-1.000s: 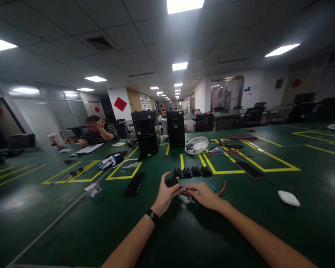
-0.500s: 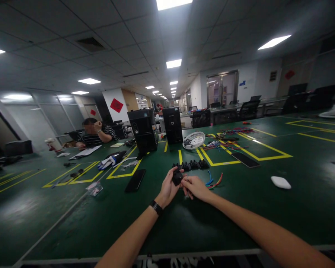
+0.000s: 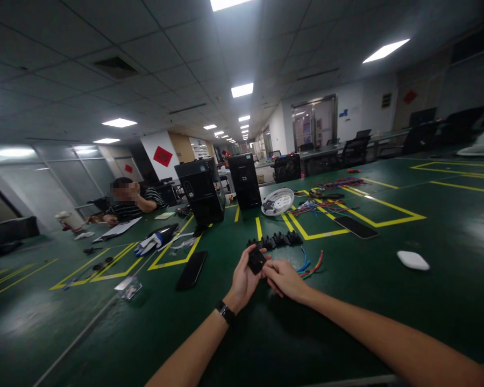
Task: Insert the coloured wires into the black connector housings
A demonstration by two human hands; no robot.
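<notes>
My left hand (image 3: 242,279), with a dark watch on its wrist, is closed around a small black block-shaped part (image 3: 256,261). My right hand (image 3: 285,279) has its fingers pinched together at the near right edge of that part; what sits between the fingertips is hidden. Just beyond both hands lies a row of black plastic pieces (image 3: 280,239). Blue wires (image 3: 304,260) and red wires (image 3: 318,262) curve over the green table beside my right hand, their other ends out of sight behind it.
A black phone (image 3: 192,270) lies left, near a small clear bag (image 3: 128,287). A second phone (image 3: 355,227) and a white rounded case (image 3: 413,260) are right. Two black computer towers (image 3: 245,181), a white basket (image 3: 278,202) and loose wires stand farther back. A person (image 3: 131,199) sits far left.
The black part has turned in my left hand, so more of its dark face shows. My right fingers stay against its edge. The whole view has shifted and tilted.
</notes>
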